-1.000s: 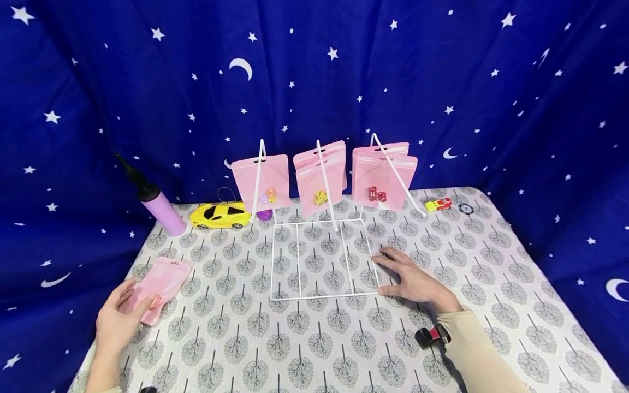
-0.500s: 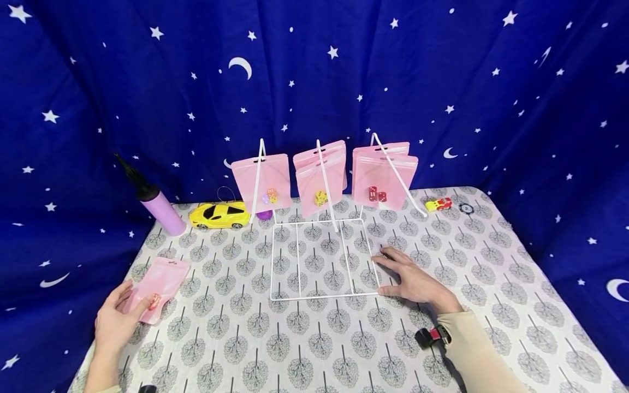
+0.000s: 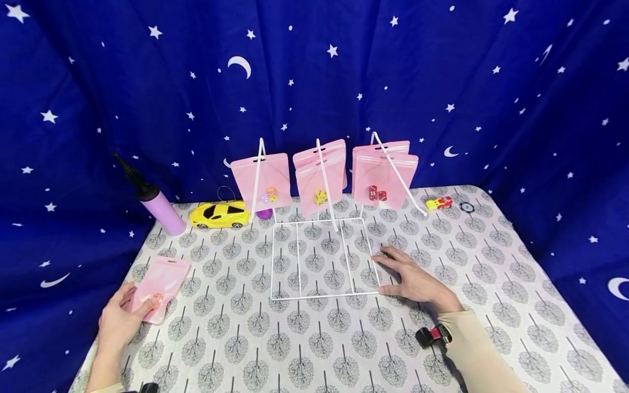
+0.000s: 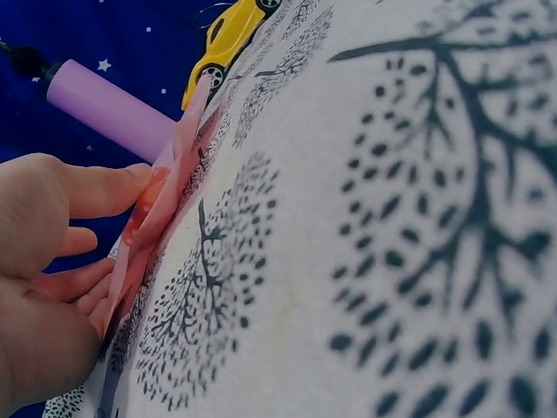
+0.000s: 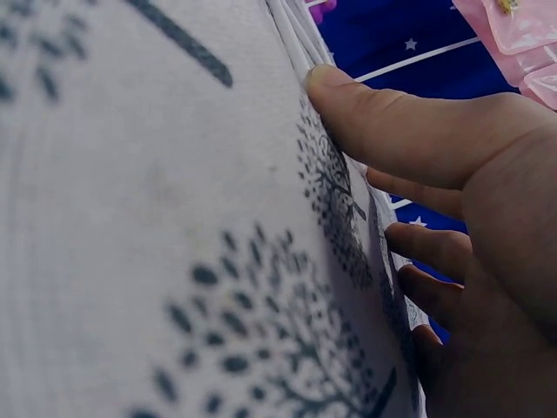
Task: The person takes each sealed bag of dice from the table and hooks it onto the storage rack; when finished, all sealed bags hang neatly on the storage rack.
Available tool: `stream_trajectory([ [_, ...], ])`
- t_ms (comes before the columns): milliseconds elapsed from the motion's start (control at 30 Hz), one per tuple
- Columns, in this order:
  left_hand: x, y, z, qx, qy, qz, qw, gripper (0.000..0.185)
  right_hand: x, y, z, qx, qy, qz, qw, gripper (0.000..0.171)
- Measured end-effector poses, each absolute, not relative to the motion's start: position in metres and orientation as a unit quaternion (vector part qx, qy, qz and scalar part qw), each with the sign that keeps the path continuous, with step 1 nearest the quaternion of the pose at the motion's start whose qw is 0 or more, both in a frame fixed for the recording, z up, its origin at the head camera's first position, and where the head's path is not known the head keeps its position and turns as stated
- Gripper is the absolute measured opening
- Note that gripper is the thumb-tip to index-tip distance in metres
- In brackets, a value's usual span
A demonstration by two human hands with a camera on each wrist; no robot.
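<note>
My left hand [image 3: 134, 307] pinches the near end of a pink zip pouch [image 3: 161, 279] lying at the table's left edge. In the left wrist view the thumb lies on top of the pouch [image 4: 170, 187] and the fingers go beneath it. An orange die shows inside by the thumb. My right hand [image 3: 410, 278] lies flat on the cloth at the front right corner of a white wire rack [image 3: 320, 297]. Its thumb touches the rack wire [image 5: 291, 35]. Pink pouches [image 3: 383, 174] holding dice hang on the rack's three upright prongs.
A yellow toy car [image 3: 219, 215], a purple pump [image 3: 157, 206] and a small purple ball [image 3: 264, 214] stand at the back left. A small red and yellow toy car [image 3: 439, 204] and a dark disc [image 3: 466, 207] lie at the back right. A starry blue cloth hangs behind.
My left hand has shifted slightly nearer with the pouch's end in its pinch. The right hand has stayed where it was.
</note>
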State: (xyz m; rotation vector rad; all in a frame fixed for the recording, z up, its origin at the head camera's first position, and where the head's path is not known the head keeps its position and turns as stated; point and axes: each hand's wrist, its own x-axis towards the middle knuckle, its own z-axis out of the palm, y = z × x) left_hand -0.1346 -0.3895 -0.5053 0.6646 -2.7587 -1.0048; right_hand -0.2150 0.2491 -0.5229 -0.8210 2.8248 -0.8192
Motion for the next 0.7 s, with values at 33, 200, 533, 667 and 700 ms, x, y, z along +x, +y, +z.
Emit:
stream_trajectory([
  [33,-0.1350,-0.3895,-0.5053,0.221,-0.915,-0.331,0.063,0.078,-0.2152,0.2493,-0.5232,-0.268,0.924,-0.267,0.044,0.080],
  [200,-0.1358,-0.3881,-0.5041,0.227,-0.918,-0.320,0.062,0.081,-0.2154,0.2496,-0.5233,-0.268,0.924,-0.268,0.045,0.080],
  [533,-0.1373,-0.3866,-0.4994,0.227,-0.922,-0.309,0.051,0.089,-0.2162,0.2486,-0.5220,-0.267,0.923,-0.273,0.047,0.081],
  [667,-0.1342,-0.3864,-0.4989,0.228,-0.923,-0.306,0.049,0.084,-0.2158,0.2484,-0.5226,-0.266,0.924,-0.271,0.049,0.081],
  [700,-0.1338,-0.3863,-0.4989,0.228,-0.923,-0.305,0.050,0.083,-0.2157,0.2484,-0.5227,-0.266,0.924,-0.271,0.050,0.081],
])
